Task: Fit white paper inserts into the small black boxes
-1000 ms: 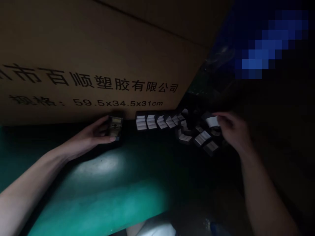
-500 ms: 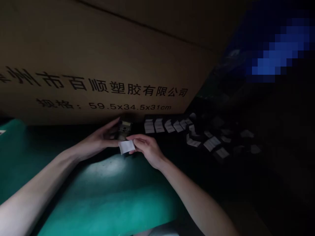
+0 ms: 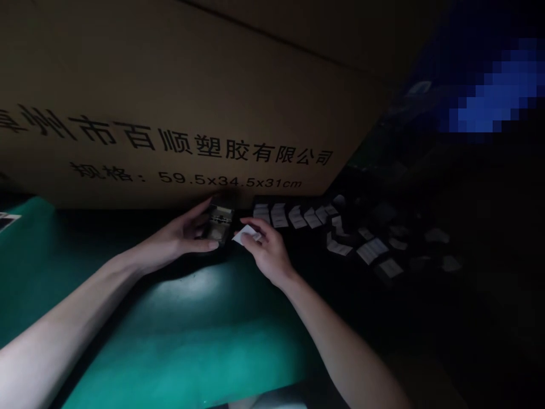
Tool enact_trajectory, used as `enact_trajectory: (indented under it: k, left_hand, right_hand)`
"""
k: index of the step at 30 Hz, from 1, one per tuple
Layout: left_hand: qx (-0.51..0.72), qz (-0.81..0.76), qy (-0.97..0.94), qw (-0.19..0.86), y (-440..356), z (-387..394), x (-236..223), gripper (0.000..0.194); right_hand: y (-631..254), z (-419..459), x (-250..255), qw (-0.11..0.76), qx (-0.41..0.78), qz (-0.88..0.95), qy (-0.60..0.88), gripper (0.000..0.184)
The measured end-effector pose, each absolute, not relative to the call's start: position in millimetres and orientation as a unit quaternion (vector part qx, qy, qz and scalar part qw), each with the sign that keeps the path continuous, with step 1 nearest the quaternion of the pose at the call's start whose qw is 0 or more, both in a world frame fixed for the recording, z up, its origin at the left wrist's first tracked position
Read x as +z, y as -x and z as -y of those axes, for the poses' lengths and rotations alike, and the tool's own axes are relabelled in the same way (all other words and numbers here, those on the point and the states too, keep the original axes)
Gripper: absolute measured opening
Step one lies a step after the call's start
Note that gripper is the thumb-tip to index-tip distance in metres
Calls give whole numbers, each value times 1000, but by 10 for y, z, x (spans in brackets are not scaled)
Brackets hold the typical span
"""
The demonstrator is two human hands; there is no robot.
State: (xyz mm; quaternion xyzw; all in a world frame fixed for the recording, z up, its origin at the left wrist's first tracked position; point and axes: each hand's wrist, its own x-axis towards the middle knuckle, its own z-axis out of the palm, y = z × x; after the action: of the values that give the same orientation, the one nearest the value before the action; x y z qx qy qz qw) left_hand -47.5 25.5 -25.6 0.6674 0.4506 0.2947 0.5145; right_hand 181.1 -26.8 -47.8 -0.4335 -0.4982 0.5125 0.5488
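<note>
My left hand [image 3: 176, 238] is closed round a small dark case [image 3: 221, 220], its thumb on the near edge. The case looks hinged and opened, with a pale patch in its lower half; the dim light hides what that is. Just to its right, my right hand [image 3: 272, 255] pinches a small white paper slip [image 3: 244, 233] between thumb and fingers. The slip is tilted and apart from the case. Several folded white slips [image 3: 279, 216] stand in a row beyond my right hand.
A large cardboard box [image 3: 204, 91] with black printed characters rises behind my hands. More white slips [image 3: 372, 250] lie scattered at the right on the dark surface. A green mat [image 3: 204, 346] covers the near side. Deep shadow hides the far right.
My right hand has moved right, taking the paper slip away from in front of the case and turning it. More of the case shows in my left hand.
</note>
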Motion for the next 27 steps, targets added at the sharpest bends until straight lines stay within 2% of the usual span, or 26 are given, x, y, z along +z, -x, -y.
enact_trajectory:
  k: [4, 9, 12, 15, 20, 23, 27]
  left_hand:
    - [304, -448, -645, 540, 452, -240, -245, 100]
    - [288, -452, -648, 541, 403, -203, -223, 103]
    - [293, -445, -645, 548, 306, -124, -200, 104]
    - [286, -420, -651, 564, 199, -29, -182, 104]
    - [273, -391, -665, 575, 139, 39, -180, 102]
    - [275, -385, -672, 570, 152, 35, -177, 102]
    - [284, -406, -671, 552, 130, 54, -147, 91]
  right_hand:
    - [-1827, 279, -446, 535, 469, 547, 441, 10]
    - [-1804, 283, -435, 575, 439, 518, 456, 10]
    - [-1787, 311, -446, 597, 364, 542, 465, 10]
    - [-1769, 360, -456, 581, 245, 621, 465, 7]
    - [-1733, 400, -476, 550, 94, 717, 417, 20]
    - [-1722, 396, -489, 537, 71, 734, 410, 25]
    - [-1727, 391, -501, 538, 76, 727, 420, 25]
